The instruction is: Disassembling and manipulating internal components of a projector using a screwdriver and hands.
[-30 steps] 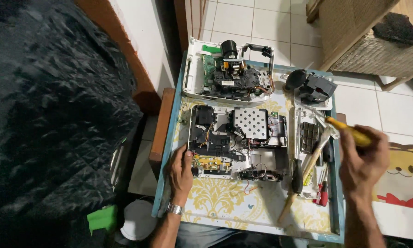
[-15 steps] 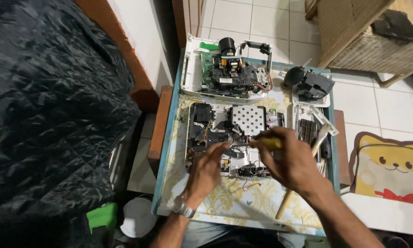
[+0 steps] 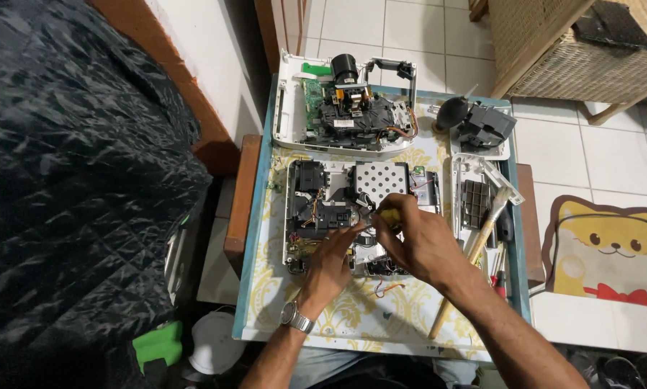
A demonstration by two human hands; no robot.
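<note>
Yellow driver (image 3: 389, 215) sits clamped in my right hand (image 3: 418, 241); left hand (image 3: 332, 261) seems to brace the chassis (image 3: 316, 209), fingers flat, so I'd press straight down.

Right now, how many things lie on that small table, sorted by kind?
Opened devices with circuit boards showing: 2, the white-cased device and the metal-plated device
Loose plastic cover parts: 2, the black housing and the white vented cover
Hand tools: 3, the yellow-handled screwdriver in the right hand, the wooden-handled brush, the black air blower
Total: 7
</note>
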